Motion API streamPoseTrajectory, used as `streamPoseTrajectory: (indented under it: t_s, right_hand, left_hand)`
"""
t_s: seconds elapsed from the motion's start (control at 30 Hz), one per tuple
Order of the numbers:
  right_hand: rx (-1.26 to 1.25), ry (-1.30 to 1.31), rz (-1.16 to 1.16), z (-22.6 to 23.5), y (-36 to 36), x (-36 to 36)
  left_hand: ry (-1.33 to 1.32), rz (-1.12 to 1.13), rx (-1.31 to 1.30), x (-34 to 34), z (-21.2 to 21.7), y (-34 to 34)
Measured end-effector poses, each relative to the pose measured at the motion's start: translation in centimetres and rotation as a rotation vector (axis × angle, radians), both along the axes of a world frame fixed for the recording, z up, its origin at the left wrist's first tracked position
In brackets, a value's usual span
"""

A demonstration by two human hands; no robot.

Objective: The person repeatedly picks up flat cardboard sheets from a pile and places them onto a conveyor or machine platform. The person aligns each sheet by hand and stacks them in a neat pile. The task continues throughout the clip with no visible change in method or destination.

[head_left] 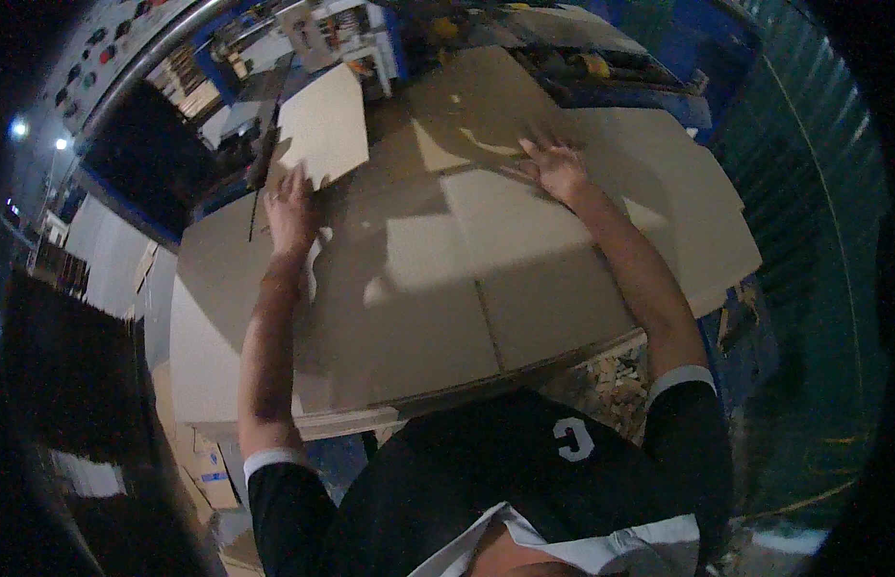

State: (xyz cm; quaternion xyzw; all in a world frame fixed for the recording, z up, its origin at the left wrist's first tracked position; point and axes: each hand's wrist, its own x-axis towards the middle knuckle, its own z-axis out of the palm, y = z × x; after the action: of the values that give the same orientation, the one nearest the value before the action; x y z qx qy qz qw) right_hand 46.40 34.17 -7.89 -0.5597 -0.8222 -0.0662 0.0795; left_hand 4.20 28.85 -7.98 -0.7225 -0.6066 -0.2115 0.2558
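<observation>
A large flat sheet of brown cardboard (399, 346) with crease lines and a slot lies in front of me on a stack of similar sheets. My left hand (291, 213) is at the near edge of a paler cardboard panel (327, 120), its fingers stretched out and their tips against that edge. That panel looks tilted up at the far left. Over on the right, my right hand (557, 169) is slightly blurred, fingers spread, over the far part of the sheet. Whether its fingertips touch the cardboard, I cannot tell.
Blue machinery (640, 82) with dark rollers stands beyond the sheets. A corrugated green wall (813, 221) rises at the right. Cardboard scraps (616, 380) lie below the near edge, and more cardboard pieces (202, 466) are at the lower left. A metal pipe (154, 53) crosses the upper left.
</observation>
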Motion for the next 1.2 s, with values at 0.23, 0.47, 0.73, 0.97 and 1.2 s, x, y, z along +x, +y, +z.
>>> streamPoseTrajectory:
  t_s: [0.23,0.47,0.73,0.97,1.2]
  right_hand:
    - [0.362,0.282,-0.284,0.8,-12.7,13.4]
    - [0.28,0.211,-1.002,-5.7,-19.6,22.8]
    - [0.381,0.235,-0.974,-4.0,-16.8,22.6]
    - [1.073,1.694,-0.305,0.8,-14.3,24.2]
    - [0.48,1.863,-0.182,6.7,-19.0,22.6]
  left_hand:
    - [-0.527,0.059,0.171,-7.7,0.3,-17.1]
    - [-0.064,0.8,0.253,-22.4,-9.4,-29.2]
    - [-0.796,0.633,0.314,-12.1,-3.9,-28.7]
    - [-0.942,0.417,0.902,-12.6,-2.8,-30.1]
    - [-1.883,-0.659,0.542,-21.5,-4.9,-32.9]
